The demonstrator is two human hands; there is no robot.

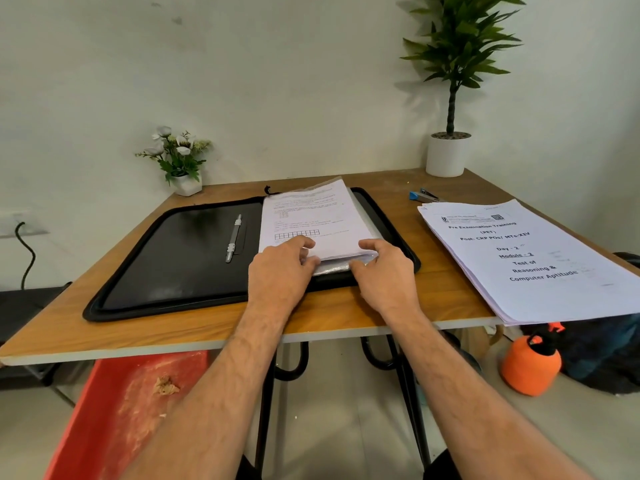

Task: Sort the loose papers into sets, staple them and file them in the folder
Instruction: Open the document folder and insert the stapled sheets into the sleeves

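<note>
Black folder (180,258) lies open on the tabletop (346,306), where a paper set (311,220) is gripped at its near edge by both hands, left hand (280,268) beside right hand (384,268); edges should be squared before release.

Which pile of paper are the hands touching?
The pile lying in the open black folder; both hands are on its near edge. The other pile lies untouched at right.
</note>
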